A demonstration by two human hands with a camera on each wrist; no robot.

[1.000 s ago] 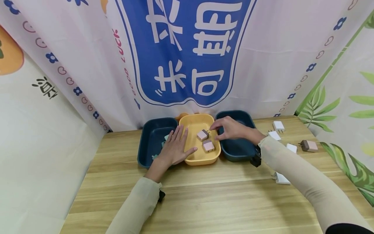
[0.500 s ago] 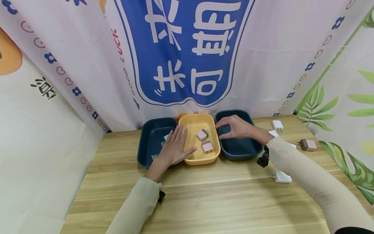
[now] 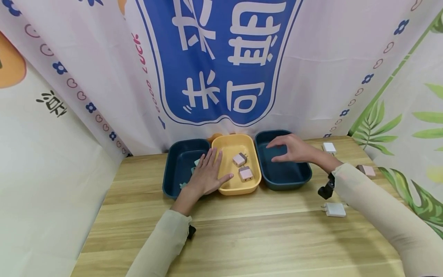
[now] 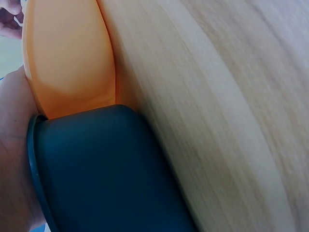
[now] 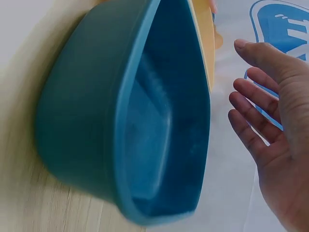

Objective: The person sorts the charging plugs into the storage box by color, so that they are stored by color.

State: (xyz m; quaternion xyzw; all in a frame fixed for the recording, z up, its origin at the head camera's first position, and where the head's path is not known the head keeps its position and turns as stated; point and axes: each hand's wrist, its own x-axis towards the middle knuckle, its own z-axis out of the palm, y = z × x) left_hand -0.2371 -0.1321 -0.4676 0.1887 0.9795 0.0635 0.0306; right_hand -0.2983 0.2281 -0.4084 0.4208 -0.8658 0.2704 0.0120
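Observation:
My left hand (image 3: 205, 177) lies with spread, straight fingers over the adjoining rims of the left dark blue tray (image 3: 178, 154) and the yellow tray (image 3: 226, 146). Mint-green plugs (image 3: 182, 185) show in the left tray, partly hidden by that hand. Inside the yellow tray are two pink-and-brown charger plugs (image 3: 246, 174). My right hand (image 3: 294, 149) hovers over the right dark blue tray (image 3: 283, 177), thumb and fingers apart, holding nothing. In the right wrist view, the same hand (image 5: 285, 106) has loosely bent fingers beside the blue tray (image 5: 77, 116).
On the wooden table (image 3: 242, 238) to the right lie a white charger plug (image 3: 335, 209), another white plug (image 3: 329, 147) at the back, and a pink-and-brown plug (image 3: 368, 171) near the right sleeve. A printed curtain (image 3: 221, 77) hangs behind the trays.
My right hand has moved right, from the yellow tray's right edge to over the right blue tray, its fingers parting wider. The left hand has stayed where it was.

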